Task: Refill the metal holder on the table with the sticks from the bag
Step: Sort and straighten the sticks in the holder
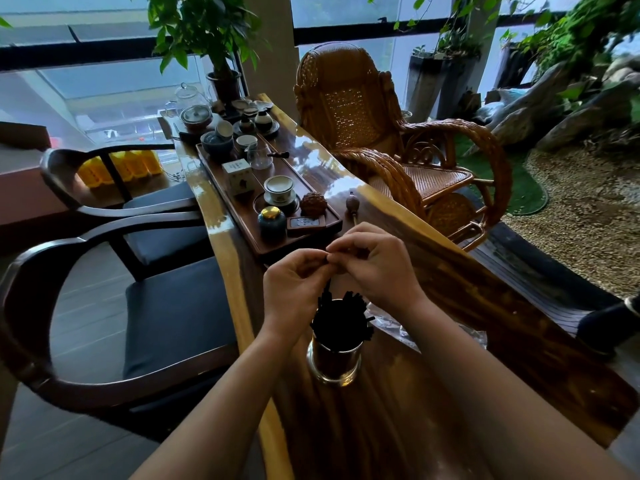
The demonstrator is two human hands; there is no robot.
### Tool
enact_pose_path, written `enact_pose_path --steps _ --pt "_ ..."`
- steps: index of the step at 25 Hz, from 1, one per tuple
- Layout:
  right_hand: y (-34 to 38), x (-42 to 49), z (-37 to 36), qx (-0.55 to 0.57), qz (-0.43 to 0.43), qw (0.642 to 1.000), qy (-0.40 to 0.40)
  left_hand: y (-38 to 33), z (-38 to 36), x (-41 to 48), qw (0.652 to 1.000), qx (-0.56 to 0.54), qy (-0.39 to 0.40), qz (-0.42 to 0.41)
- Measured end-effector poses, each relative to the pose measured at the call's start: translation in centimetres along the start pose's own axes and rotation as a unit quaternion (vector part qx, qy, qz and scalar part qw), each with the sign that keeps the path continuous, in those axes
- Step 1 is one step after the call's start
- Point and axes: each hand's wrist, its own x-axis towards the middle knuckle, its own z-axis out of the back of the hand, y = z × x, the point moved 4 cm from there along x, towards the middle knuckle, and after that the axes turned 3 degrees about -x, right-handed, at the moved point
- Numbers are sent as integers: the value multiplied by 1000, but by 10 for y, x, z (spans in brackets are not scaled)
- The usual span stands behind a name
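Note:
A shiny metal holder (333,362) stands upright on the glossy wooden table (450,289), packed with several dark sticks (343,320) that fan out above its rim. Just above the holder, my left hand (294,285) and my right hand (374,261) meet fingertip to fingertip, both pinching a thin dark stick (329,271) that hangs down towards the bundle. A crumpled clear plastic bag (391,322) lies on the table right of the holder, partly hidden behind my right forearm.
A long dark tea tray (332,226) with cups, jars and a small box lies beyond my hands. A small wooden tool (352,204) rests beside it. Two dark armchairs (104,271) stand left of the table, a wicker rocking chair (398,150) right.

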Motion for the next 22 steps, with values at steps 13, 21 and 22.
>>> enact_pose_path --steps 13,21,22 --pt "-103 -74 -15 -172 -312 924 137 1 18 -2 997 -50 -49 14" --pt "-65 -58 3 -241 -202 949 -2 0 43 -3 993 -87 -77 18" --pt "-54 -54 7 -230 -180 956 -11 1 41 -4 994 -78 -68 16"
